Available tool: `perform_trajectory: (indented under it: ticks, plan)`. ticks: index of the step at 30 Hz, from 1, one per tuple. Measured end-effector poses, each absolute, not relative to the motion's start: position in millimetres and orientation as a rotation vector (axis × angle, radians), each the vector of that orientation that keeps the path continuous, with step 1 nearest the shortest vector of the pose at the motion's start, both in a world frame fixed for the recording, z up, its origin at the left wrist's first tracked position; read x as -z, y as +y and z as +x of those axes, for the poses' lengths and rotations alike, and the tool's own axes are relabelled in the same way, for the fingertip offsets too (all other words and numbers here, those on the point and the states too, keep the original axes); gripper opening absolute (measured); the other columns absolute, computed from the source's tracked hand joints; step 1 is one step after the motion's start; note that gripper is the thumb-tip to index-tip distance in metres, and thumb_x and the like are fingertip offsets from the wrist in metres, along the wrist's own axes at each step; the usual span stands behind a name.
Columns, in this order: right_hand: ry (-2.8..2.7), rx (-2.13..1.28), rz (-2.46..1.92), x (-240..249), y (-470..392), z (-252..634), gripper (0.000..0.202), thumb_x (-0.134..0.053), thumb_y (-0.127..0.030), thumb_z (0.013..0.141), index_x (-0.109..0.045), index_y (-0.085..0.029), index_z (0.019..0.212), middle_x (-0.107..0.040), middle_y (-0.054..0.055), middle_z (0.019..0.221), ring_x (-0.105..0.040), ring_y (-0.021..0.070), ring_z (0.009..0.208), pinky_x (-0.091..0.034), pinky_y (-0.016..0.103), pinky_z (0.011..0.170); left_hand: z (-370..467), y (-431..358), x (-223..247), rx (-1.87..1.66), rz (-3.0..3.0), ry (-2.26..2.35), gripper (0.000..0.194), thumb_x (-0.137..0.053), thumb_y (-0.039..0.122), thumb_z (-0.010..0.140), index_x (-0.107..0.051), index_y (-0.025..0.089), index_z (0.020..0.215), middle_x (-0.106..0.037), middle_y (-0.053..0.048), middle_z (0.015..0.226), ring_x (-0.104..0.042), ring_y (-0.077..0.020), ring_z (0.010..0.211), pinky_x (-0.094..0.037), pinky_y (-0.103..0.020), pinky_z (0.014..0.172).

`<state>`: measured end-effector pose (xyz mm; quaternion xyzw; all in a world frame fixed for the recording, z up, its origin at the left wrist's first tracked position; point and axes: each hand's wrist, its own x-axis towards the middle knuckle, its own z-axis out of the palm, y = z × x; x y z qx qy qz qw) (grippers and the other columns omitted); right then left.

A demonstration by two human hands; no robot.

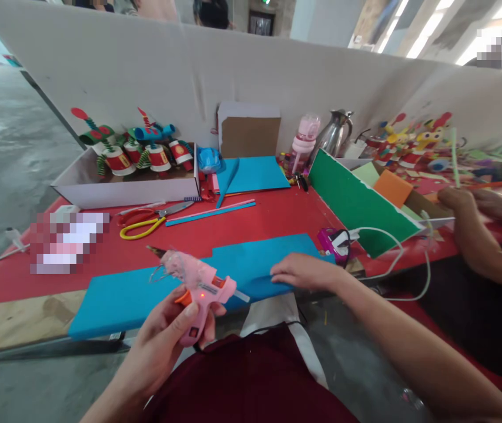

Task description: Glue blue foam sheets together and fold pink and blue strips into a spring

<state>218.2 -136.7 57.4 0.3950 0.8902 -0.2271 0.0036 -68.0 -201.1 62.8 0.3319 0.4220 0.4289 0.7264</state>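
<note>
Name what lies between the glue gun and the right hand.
In the head view, blue card shows between the pink glue gun and the right hand.

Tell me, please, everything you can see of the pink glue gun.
The glue gun is pink and plastic-looking, with an orange trigger, a dark nozzle and a lit red light. Pale threads cling around its front; a translucent stick protrudes from the rear. A dark switch sits low on the handle. The left hand's grip wraps the handle, holding the gun above the blue sheet, nozzle pointing forward and left.
</note>
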Motion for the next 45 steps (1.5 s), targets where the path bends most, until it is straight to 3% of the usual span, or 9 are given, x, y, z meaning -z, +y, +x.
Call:
perform_trajectory:
  ticks: [5, 13, 16, 18, 21, 24, 33, 38, 45]
  plan:
    - [2.755, 0.748, 1.328, -52.5, -76.9, 211.5, 0.013, -0.063, -0.026, 0.079, -0.067, -0.018, 0.070, -0.064, 0.000, 0.065, -0.050, 0.0122, 0.059, -0.028, 0.024, 0.055, -29.1, -178.2, -59.7, -0.909, 0.728, 0.902, 0.045, -0.078, 0.045, 0.064, -0.063, 0.016, 0.095, -0.072, -0.008, 0.079, -0.066, -0.0189, 0.073, -0.048, -0.028, 0.070]
    - [2.739, 0.769, 1.704, -33.3, -78.0, 218.6, 0.030, -0.075, -0.030, 0.070, -0.063, -0.018, 0.094, -0.066, 0.003, 0.088, -0.057, 0.0159, 0.078, -0.040, 0.025, 0.068, -0.5, -160.5, -26.2, -0.894, 0.639, 0.957, 0.051, -0.077, 0.047, 0.062, -0.061, 0.016, 0.099, -0.072, -0.007, 0.082, -0.064, -0.0175, 0.077, -0.042, -0.023, 0.061]
    - [2.902, 0.628, 2.022, -33.4, -102.4, 213.3, 0.019, -0.064, -0.030, 0.081, -0.062, -0.019, 0.097, -0.064, 0.009, 0.101, -0.057, 0.0211, 0.097, -0.042, 0.034, 0.083, -0.7, -161.6, -25.0, -0.892, 0.644, 0.964, 0.052, -0.077, 0.049, 0.063, -0.061, 0.015, 0.100, -0.071, -0.007, 0.084, -0.064, -0.0185, 0.080, -0.043, -0.023, 0.063]
    - [2.875, 0.939, 2.327, -32.2, -123.1, 204.0, 0.022, -0.047, -0.034, 0.091, -0.062, -0.019, 0.086, -0.066, 0.007, 0.089, -0.060, 0.0196, 0.088, -0.044, 0.034, 0.080, -0.6, -161.8, -25.6, -0.873, 0.658, 0.960, 0.052, -0.075, 0.049, 0.065, -0.060, 0.015, 0.102, -0.071, -0.007, 0.086, -0.063, -0.0172, 0.077, -0.042, -0.023, 0.062]
    - [2.384, 2.043, 2.432, -31.3, -148.8, 186.3, 0.036, -0.038, -0.048, 0.093, -0.061, -0.020, 0.094, -0.066, 0.004, 0.084, -0.063, 0.0172, 0.072, -0.049, 0.030, 0.066, 0.6, -161.1, -25.1, -0.872, 0.662, 0.959, 0.050, -0.073, 0.048, 0.069, -0.058, 0.015, 0.103, -0.070, -0.007, 0.090, -0.061, -0.0160, 0.078, -0.043, -0.023, 0.067]
    - [2.115, 2.505, 2.310, -36.6, -153.7, 173.2, 0.041, -0.043, -0.057, 0.089, -0.060, -0.021, 0.097, -0.066, 0.002, 0.081, -0.064, 0.0159, 0.071, -0.049, 0.029, 0.066, 2.2, -160.5, -23.5, -0.897, 0.704, 0.938, 0.045, -0.071, 0.047, 0.073, -0.059, 0.015, 0.102, -0.070, -0.008, 0.092, -0.061, -0.0171, 0.083, -0.044, -0.025, 0.074]
    - [1.680, 3.154, 2.021, -29.9, -141.9, 154.7, 0.048, -0.083, -0.040, 0.057, -0.066, -0.019, 0.097, -0.067, 0.000, 0.083, -0.059, 0.0117, 0.068, -0.047, 0.023, 0.062, 8.1, -163.6, -23.4, -0.942, 0.776, 1.022, 0.046, -0.070, 0.051, 0.070, -0.061, 0.018, 0.101, -0.068, -0.006, 0.097, -0.061, -0.0195, 0.092, -0.045, -0.027, 0.083]
    - [1.699, 2.999, 2.376, -26.7, -161.1, 136.3, 0.030, -0.079, -0.037, 0.062, -0.070, -0.019, 0.084, -0.071, 0.001, 0.082, -0.063, 0.0183, 0.083, -0.049, 0.032, 0.081, 9.5, -163.1, -22.7, -0.934, 0.896, 1.042, 0.037, -0.067, 0.049, 0.074, -0.061, 0.018, 0.093, -0.067, -0.004, 0.087, -0.060, -0.0187, 0.086, -0.046, -0.026, 0.077]
    - [1.672, 3.081, 2.969, -35.6, -156.9, 165.8, 0.036, -0.069, -0.048, 0.072, -0.059, -0.023, 0.096, -0.071, 0.001, 0.087, -0.066, 0.0160, 0.068, -0.051, 0.029, 0.060, 5.5, -165.9, -19.4, -0.814, 1.377, 1.031, 0.033, -0.040, 0.037, 0.093, -0.059, 0.018, 0.112, -0.065, -0.011, 0.113, -0.058, -0.0241, 0.107, -0.042, -0.038, 0.094]
